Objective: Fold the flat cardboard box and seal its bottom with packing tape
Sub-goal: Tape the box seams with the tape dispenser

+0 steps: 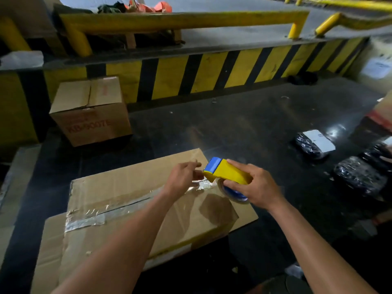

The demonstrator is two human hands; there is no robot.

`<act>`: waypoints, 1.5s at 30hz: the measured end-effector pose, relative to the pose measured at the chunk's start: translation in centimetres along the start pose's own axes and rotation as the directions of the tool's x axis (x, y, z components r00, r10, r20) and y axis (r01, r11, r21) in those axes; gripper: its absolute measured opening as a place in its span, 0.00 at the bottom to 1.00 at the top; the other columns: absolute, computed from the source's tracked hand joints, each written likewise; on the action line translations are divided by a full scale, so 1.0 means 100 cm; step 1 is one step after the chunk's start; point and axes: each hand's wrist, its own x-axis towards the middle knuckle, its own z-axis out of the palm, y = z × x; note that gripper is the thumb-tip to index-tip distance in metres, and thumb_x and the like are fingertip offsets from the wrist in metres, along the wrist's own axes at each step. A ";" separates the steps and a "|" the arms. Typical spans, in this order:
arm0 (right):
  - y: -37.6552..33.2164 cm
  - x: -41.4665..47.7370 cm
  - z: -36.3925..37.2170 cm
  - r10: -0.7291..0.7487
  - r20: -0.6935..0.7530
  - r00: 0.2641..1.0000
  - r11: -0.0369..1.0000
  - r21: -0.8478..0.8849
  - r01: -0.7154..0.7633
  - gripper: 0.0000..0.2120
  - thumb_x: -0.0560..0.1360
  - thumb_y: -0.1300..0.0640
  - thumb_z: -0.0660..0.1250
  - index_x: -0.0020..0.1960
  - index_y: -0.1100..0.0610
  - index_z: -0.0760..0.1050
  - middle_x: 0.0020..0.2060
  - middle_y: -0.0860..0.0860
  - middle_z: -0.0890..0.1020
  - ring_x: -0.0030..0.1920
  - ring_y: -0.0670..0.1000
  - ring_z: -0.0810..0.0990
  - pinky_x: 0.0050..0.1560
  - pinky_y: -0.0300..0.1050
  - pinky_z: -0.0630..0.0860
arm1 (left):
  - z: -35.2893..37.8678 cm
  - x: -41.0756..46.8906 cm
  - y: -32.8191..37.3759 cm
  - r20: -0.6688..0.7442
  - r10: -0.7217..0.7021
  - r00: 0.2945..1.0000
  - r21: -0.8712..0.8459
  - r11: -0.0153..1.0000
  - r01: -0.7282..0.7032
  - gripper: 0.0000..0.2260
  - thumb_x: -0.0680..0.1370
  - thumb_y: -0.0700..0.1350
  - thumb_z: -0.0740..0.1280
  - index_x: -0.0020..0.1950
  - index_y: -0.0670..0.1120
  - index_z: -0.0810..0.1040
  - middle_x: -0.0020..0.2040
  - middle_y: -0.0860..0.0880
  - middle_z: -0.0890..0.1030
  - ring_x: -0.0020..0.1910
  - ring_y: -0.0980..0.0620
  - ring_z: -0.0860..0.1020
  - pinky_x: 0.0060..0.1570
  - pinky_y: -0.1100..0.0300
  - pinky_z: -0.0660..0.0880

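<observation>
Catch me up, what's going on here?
A person is taping the flap seam of a box. The right hand grips the dispenser at the seam's right end; the left hand pinches the tape end beside it. Tape already covers most of the seam. A second box sits behind.

Dim in here. Light from above glares off the glossy floor right of the box and shimmers on its tape. The rail beyond the box bows; edges look soft.
</observation>
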 end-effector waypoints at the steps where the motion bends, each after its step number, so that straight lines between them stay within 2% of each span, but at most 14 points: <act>1: -0.002 -0.004 0.003 -0.007 -0.017 1.000 1.000 0.014 0.007 0.31 0.67 0.38 0.75 0.68 0.35 0.72 0.46 0.48 0.79 0.45 0.49 0.78 0.44 0.41 0.74 | -0.004 -0.002 0.006 0.049 -0.029 0.998 -0.088 0.996 0.034 0.17 0.86 0.50 0.59 0.61 0.39 0.80 0.46 0.41 0.85 0.46 0.45 0.83 0.51 0.48 0.81; 3: -0.009 -0.009 0.009 -0.024 -0.032 0.999 0.999 0.033 0.025 0.30 0.67 0.40 0.76 0.68 0.36 0.73 0.43 0.47 0.77 0.43 0.48 0.77 0.41 0.38 0.72 | -0.012 -0.008 0.012 0.120 -0.045 0.992 -0.178 0.982 0.066 0.17 0.85 0.51 0.62 0.59 0.39 0.82 0.49 0.40 0.86 0.44 0.45 0.84 0.47 0.49 0.84; 6: -0.022 -0.014 0.016 -0.053 -0.042 0.998 0.998 0.036 0.054 0.30 0.67 0.41 0.77 0.68 0.35 0.73 0.42 0.45 0.76 0.42 0.45 0.76 0.39 0.34 0.70 | -0.021 -0.012 0.015 0.152 -0.029 0.988 -0.248 0.967 0.067 0.13 0.83 0.47 0.65 0.58 0.39 0.83 0.49 0.40 0.86 0.42 0.47 0.85 0.40 0.57 0.82; 13: -0.042 -0.017 0.020 -0.072 -0.090 0.993 0.994 0.073 0.078 0.30 0.66 0.39 0.76 0.67 0.36 0.75 0.41 0.45 0.75 0.41 0.44 0.75 0.39 0.33 0.70 | -0.049 -0.012 0.014 0.308 -0.063 0.949 -0.421 0.886 0.195 0.10 0.81 0.44 0.69 0.59 0.41 0.84 0.53 0.43 0.86 0.48 0.49 0.85 0.47 0.57 0.82; 16: -0.049 -0.016 0.024 -0.079 -0.100 0.992 0.993 0.074 0.087 0.31 0.65 0.37 0.75 0.68 0.37 0.74 0.42 0.47 0.76 0.42 0.46 0.75 0.39 0.34 0.71 | -0.058 -0.008 0.016 0.344 -0.033 0.939 -0.437 0.879 0.191 0.12 0.81 0.43 0.68 0.62 0.40 0.83 0.58 0.41 0.85 0.51 0.47 0.84 0.50 0.56 0.82; 20: -0.049 -0.016 0.026 -0.069 -0.112 0.991 0.994 0.072 0.078 0.30 0.67 0.41 0.76 0.68 0.37 0.74 0.42 0.46 0.75 0.41 0.45 0.75 0.39 0.34 0.72 | -0.067 -0.004 0.017 0.410 0.009 0.912 -0.384 0.909 0.164 0.14 0.82 0.39 0.65 0.67 0.39 0.80 0.61 0.39 0.84 0.54 0.44 0.84 0.51 0.55 0.82; 24: -0.048 -0.017 0.030 -0.064 -0.107 0.992 0.995 0.070 0.071 0.31 0.66 0.39 0.75 0.68 0.39 0.75 0.42 0.44 0.75 0.44 0.43 0.75 0.40 0.33 0.72 | -0.073 0.003 0.023 0.418 -0.021 0.908 -0.267 0.953 0.145 0.11 0.81 0.36 0.66 0.62 0.41 0.82 0.54 0.40 0.86 0.48 0.45 0.86 0.44 0.57 0.83; 29: -0.045 -0.013 0.031 -0.037 -0.129 0.991 0.986 0.159 0.057 0.31 0.66 0.41 0.76 0.68 0.39 0.75 0.43 0.45 0.76 0.43 0.46 0.76 0.39 0.36 0.74 | -0.073 0.018 0.020 0.470 -0.031 0.882 -0.309 0.930 0.198 0.14 0.82 0.37 0.66 0.67 0.41 0.80 0.60 0.39 0.84 0.53 0.44 0.84 0.50 0.54 0.83; 31: -0.044 -0.009 0.032 -0.036 -0.123 0.992 0.984 0.170 0.056 0.31 0.67 0.41 0.76 0.68 0.40 0.75 0.44 0.45 0.76 0.43 0.46 0.76 0.40 0.35 0.73 | -0.072 0.025 0.021 0.449 -0.052 0.892 -0.255 0.949 0.184 0.14 0.82 0.35 0.66 0.67 0.40 0.79 0.58 0.37 0.84 0.51 0.45 0.85 0.48 0.55 0.83; 34: -0.043 -0.002 0.036 -0.022 -0.113 0.993 0.986 0.161 0.041 0.31 0.66 0.39 0.75 0.68 0.39 0.74 0.46 0.47 0.77 0.45 0.48 0.77 0.40 0.39 0.75 | -0.072 0.035 0.025 0.368 -0.056 0.928 -0.083 0.992 0.092 0.12 0.81 0.34 0.66 0.64 0.38 0.81 0.49 0.37 0.85 0.42 0.48 0.85 0.41 0.59 0.82; 36: -0.043 0.004 0.040 -0.013 -0.117 0.993 0.986 0.164 0.033 0.30 0.67 0.40 0.76 0.68 0.38 0.74 0.47 0.49 0.78 0.45 0.48 0.77 0.41 0.42 0.77 | -0.073 0.043 0.028 0.330 -0.019 0.944 0.021 1.000 0.013 0.10 0.81 0.35 0.67 0.61 0.36 0.82 0.46 0.36 0.83 0.41 0.46 0.83 0.41 0.59 0.83; 39: -0.043 0.014 0.047 -0.003 -0.129 0.992 0.987 0.159 0.024 0.30 0.68 0.43 0.77 0.68 0.37 0.74 0.45 0.50 0.77 0.42 0.48 0.77 0.39 0.41 0.75 | -0.072 0.055 0.032 0.276 0.007 0.961 0.125 0.991 -0.043 0.08 0.81 0.36 0.67 0.58 0.36 0.83 0.44 0.36 0.82 0.40 0.45 0.83 0.40 0.58 0.84; 42: -0.043 0.022 0.053 0.013 -0.159 0.987 0.984 0.180 0.016 0.31 0.66 0.38 0.76 0.68 0.37 0.75 0.44 0.49 0.78 0.43 0.48 0.79 0.41 0.43 0.77 | -0.075 0.065 0.037 0.256 -0.009 0.967 0.167 0.985 -0.035 0.08 0.81 0.32 0.65 0.57 0.36 0.82 0.46 0.35 0.83 0.37 0.47 0.84 0.36 0.62 0.82; 45: -0.042 0.028 0.055 0.024 -0.164 0.986 0.983 0.186 0.007 0.33 0.64 0.33 0.73 0.68 0.38 0.75 0.45 0.49 0.78 0.44 0.49 0.79 0.42 0.45 0.79 | -0.082 0.076 0.039 0.294 -0.010 0.956 0.134 0.990 -0.031 0.10 0.79 0.28 0.65 0.53 0.39 0.83 0.49 0.37 0.86 0.42 0.48 0.86 0.39 0.60 0.83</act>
